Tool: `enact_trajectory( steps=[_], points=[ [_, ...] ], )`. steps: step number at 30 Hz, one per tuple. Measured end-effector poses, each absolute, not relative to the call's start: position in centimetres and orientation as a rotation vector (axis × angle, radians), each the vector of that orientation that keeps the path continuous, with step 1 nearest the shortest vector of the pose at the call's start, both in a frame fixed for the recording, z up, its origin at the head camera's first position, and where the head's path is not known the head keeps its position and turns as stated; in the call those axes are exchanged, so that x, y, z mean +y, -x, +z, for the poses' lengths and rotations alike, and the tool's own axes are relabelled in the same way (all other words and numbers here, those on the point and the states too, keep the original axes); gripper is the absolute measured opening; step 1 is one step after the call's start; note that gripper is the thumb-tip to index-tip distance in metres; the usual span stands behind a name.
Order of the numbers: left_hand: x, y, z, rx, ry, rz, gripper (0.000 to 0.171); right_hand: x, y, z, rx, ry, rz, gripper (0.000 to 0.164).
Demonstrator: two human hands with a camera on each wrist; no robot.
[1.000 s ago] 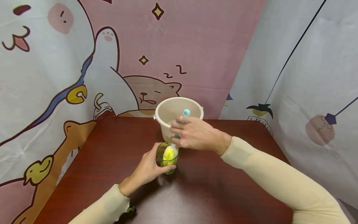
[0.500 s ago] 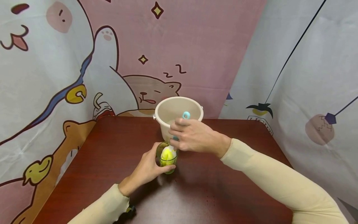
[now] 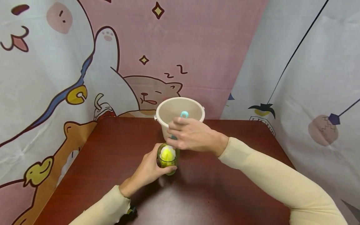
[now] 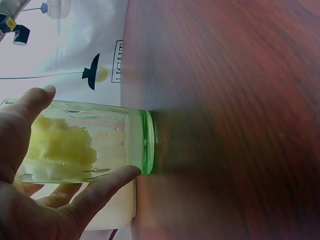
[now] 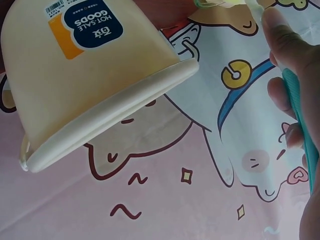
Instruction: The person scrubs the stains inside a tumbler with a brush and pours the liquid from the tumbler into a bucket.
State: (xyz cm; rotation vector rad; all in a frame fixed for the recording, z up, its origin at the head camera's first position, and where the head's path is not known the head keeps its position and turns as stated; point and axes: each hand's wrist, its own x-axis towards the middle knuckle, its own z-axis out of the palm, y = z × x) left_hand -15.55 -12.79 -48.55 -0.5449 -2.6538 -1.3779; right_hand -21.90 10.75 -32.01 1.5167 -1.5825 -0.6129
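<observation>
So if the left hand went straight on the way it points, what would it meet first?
The green glass, which the left hand is gripping. Past that, the bucket may come next, though depth is unclear and the line could pass it.

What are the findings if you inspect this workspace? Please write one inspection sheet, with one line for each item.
Surface: reddish-brown table, shiny.
Job's things: sponge brush, its yellow-and-white head inside a green glass.
Clutter: beige bucket behind the glass; small dark object beside the left sleeve, unclear what.
Grippers: left hand holds the glass; right hand grips the brush's turquoise handle.
Cables: nothing seen.
Surroundings: cartoon-printed cloth.
</observation>
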Motion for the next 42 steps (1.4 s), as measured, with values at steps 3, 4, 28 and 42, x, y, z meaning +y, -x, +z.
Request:
enact_trajectory(
  steps=[3, 4, 28, 42],
  points=[
    [-12.8, 15.6, -48.6, -2.653, 0.549, -1.374, 0.087, 10.7, 22.1, -31.9, -1.591, -1.527, -0.618, 0.013],
    [-12.8, 15.6, -48.6, -2.652, 0.551, -1.375, 0.087, 10.7, 22.1, -31.9, -1.594, -1.53, -0.619, 0.012],
    [-12.7, 15.4, -48.3, -2.667, 0.536, -1.386, 0.091, 11.0, 22.8, -31.6, -1.716, -1.543, -0.625, 0.02],
    [-12.6, 15.5, -48.6, -2.658, 0.531, -1.396, 0.09, 11.8, 22.2, -31.6, -1.757, -1.553, -0.593, 0.042]
  ],
)
